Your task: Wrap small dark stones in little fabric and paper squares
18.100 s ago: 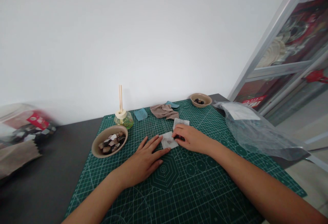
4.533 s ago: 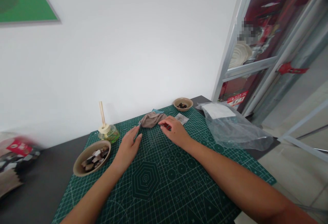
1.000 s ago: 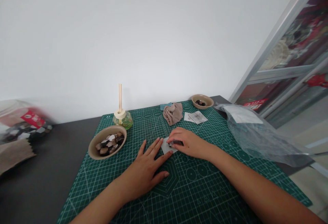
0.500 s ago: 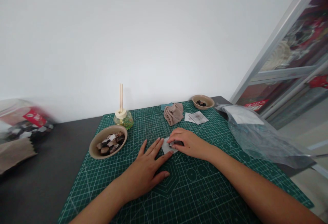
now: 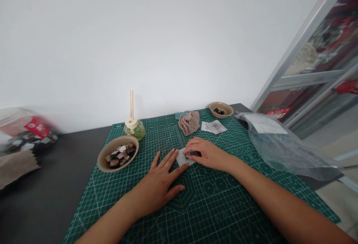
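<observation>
My hands at a small white sheet (image 5: 181, 159) on a green cutting mat (image 5: 209, 214)

Nearest, the smooth mat bears a fine pale grid, with printed circles, triangles and nested hexagons. My left hand (image 5: 160, 188) lies palm down, its fingers spread; fingertips meet the left and near edges of the thin, flat sheet. My right hand (image 5: 205, 154) pinches a small dark piece (image 5: 197, 154) between thumb and fingers, over the sheet's right part; the fingers hide much of its outline, and I cannot tell its material.

To the left, a jagged-edged brown wrapper (image 5: 18, 165) lies on the dark matte tabletop (image 5: 61, 165). On the mat, a tan round bowl (image 5: 103, 162) holds angular stones (image 5: 120, 155) in brown, black and white. To the right, a crumpled clear plastic bag (image 5: 282, 154) carries a white rectangular panel.

Farther back, at left, a blurred transparent bag (image 5: 16, 124) with a red label contains dark and pale lumps. Behind the bowl, a squat glass bottle (image 5: 140, 130) with greenish contents has a pale collar and two upright sticks (image 5: 131, 105). A soft, bunched brown cloth (image 5: 189, 123) touches a flat blue piece (image 5: 181, 114); just beside it, two grey-smudged white squares (image 5: 216, 126) overlap. A smaller tan dish (image 5: 229, 110) holds dark bits near the plain white wall (image 5: 173, 50).
</observation>
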The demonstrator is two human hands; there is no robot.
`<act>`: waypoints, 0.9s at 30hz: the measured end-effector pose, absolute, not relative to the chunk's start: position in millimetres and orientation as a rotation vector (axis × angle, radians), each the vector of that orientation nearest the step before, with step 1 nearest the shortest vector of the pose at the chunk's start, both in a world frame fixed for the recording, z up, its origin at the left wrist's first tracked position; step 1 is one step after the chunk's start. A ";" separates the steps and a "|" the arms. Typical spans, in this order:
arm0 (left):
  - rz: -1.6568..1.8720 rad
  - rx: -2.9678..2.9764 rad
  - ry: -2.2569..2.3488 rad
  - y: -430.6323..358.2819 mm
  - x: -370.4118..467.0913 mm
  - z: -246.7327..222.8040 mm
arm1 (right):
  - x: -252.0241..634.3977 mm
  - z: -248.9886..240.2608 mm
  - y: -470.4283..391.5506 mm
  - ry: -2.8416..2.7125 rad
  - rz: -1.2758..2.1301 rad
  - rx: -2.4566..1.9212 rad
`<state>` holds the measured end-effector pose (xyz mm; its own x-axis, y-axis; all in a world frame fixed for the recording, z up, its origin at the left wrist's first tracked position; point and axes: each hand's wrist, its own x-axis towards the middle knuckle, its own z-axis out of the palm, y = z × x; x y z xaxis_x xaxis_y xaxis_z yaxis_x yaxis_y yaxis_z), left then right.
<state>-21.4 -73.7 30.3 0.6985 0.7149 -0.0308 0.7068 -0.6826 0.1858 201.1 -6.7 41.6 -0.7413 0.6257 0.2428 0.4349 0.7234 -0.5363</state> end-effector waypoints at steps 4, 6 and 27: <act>0.061 2.725 1.150 -74.1 -20.7 29.8 | 200.5 40.2 -6.4 -2.494 0.632 -0.825; 0.071 2.719 1.157 -74.3 -20.4 29.7 | 199.6 40.1 -6.7 -2.516 0.639 -0.793; 0.067 2.727 1.155 -74.5 -20.6 30.8 | 207.3 41.5 -5.9 -2.427 0.569 -0.943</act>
